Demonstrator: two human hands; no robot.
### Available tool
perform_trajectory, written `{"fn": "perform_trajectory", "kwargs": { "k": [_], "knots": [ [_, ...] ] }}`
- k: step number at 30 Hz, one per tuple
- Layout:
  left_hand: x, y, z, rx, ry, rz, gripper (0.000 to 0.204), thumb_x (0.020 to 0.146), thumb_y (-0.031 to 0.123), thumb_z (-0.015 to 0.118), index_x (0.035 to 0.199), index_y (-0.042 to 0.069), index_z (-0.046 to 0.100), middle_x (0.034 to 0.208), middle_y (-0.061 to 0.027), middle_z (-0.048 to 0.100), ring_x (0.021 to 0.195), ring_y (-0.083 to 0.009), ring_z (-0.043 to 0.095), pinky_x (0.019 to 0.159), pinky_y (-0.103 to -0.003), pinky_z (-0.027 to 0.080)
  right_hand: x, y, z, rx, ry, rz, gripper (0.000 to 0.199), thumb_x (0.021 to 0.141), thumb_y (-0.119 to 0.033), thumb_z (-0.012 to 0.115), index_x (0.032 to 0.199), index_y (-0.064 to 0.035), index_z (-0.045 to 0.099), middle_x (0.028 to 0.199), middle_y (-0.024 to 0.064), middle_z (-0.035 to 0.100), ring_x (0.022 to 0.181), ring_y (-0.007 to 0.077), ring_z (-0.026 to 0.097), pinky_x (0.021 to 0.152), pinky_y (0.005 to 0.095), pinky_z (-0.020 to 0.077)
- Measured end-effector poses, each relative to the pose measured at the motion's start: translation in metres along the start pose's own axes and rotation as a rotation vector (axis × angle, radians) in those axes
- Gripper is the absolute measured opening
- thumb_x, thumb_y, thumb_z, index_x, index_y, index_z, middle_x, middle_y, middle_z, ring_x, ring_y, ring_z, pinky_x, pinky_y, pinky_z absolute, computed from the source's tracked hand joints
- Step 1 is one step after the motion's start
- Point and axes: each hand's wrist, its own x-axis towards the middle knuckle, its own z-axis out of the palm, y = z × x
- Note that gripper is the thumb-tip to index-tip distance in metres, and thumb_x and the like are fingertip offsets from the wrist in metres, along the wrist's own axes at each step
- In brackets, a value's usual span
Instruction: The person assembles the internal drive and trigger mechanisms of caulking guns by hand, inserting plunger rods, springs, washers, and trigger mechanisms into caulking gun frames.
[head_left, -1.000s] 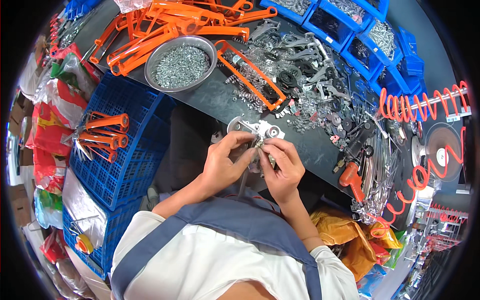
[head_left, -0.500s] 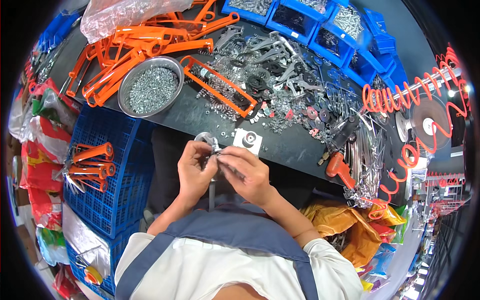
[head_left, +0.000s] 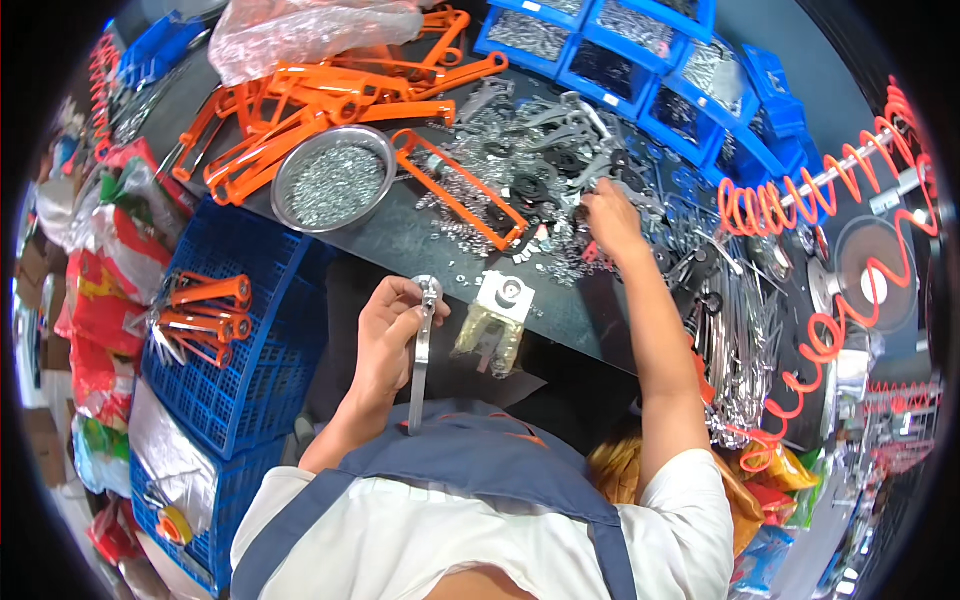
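Note:
My left hand (head_left: 388,322) is closed around a silver metal rod with a hooked end (head_left: 421,355), held upright in front of my apron at the table's near edge. Stretched out over the table, my right hand (head_left: 613,218) has its fingers down in a heap of small metal and black parts (head_left: 545,150). Those fingertips are drawn together, and what they grip, if anything, is hidden. Between the two hands, a small white block fixture with a round black-ringed hole (head_left: 508,291) sits at the table edge.
Left of the heap lie an orange open frame (head_left: 460,190), a metal bowl of small silver pieces (head_left: 333,180) and more orange frames (head_left: 300,95). Blue bins (head_left: 610,70) line the back. Long metal rods (head_left: 740,340) and a coiled red hose (head_left: 800,195) are on the right. Blue crates (head_left: 225,400) stand left.
My right hand has left my left hand and reached forward and right into the parts heap. The left hand keeps the silver rod, now in plain sight. The whole view has shifted slightly.

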Motion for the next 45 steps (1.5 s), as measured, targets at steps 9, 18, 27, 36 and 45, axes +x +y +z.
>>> {"fn": "perform_trajectory", "kwargs": {
  "k": [9,18,27,36,45],
  "knots": [
    [0.008,-0.007,0.0,-0.067,0.033,-0.041,0.017,0.081,-0.003,0.044,0.097,-0.001,0.046,0.092,-0.0168,0.06,0.082,-0.0203,0.059,0.078,-0.033,0.049,-0.025,-0.027,-0.036,1.166,0.356,0.183,0.009,0.09,-0.01,0.054,0.096,-0.0037,0.056,0.082,0.0057,0.062,0.072,0.0112,0.056,0.064,0.0267,0.0455],
    [0.014,-0.018,-0.006,-0.022,0.042,0.008,0.013,0.081,-0.006,0.046,0.093,0.0,0.047,0.089,-0.0152,0.061,0.08,-0.0174,0.058,0.076,-0.029,0.047,-0.098,-0.186,-0.086,0.939,0.207,-0.075,0.013,0.075,0.003,0.07,0.087,-0.0003,0.066,0.072,0.009,0.065,0.059,0.014,0.063,0.049,0.0251,0.0464],
    [0.009,-0.009,-0.017,0.128,0.089,0.022,0.01,0.081,-0.005,0.048,0.09,0.0,0.049,0.079,-0.0049,0.056,0.071,-0.0061,0.05,0.062,-0.021,0.04,-0.08,-0.216,-0.081,0.494,0.361,-0.455,0.014,0.071,-0.002,0.07,0.084,0.0005,0.064,0.057,0.0039,0.048,0.047,0.0183,0.051,0.042,0.0309,0.0389],
    [0.01,-0.015,-0.022,0.177,0.1,-0.007,0.008,0.082,-0.002,0.052,0.09,-0.001,0.05,0.079,-0.0053,0.058,0.073,-0.0068,0.054,0.062,-0.023,0.044,-0.075,-0.224,-0.083,0.393,0.285,-0.471,0.009,0.074,-0.001,0.062,0.083,0.0002,0.061,0.06,0.0036,0.048,0.047,0.0174,0.051,0.042,0.03,0.0396],
    [0.005,-0.005,-0.018,0.138,-0.079,0.046,0.012,0.086,-0.004,0.052,0.097,-0.002,0.049,0.091,-0.0076,0.061,0.083,-0.0074,0.057,0.073,-0.023,0.047,-0.107,-0.226,-0.06,0.183,0.476,-0.479,0.036,0.075,0.0,0.055,0.108,0.0126,0.057,0.065,0.0088,0.048,0.051,0.0179,0.049,0.047,0.0281,0.0429]
  ]
}}
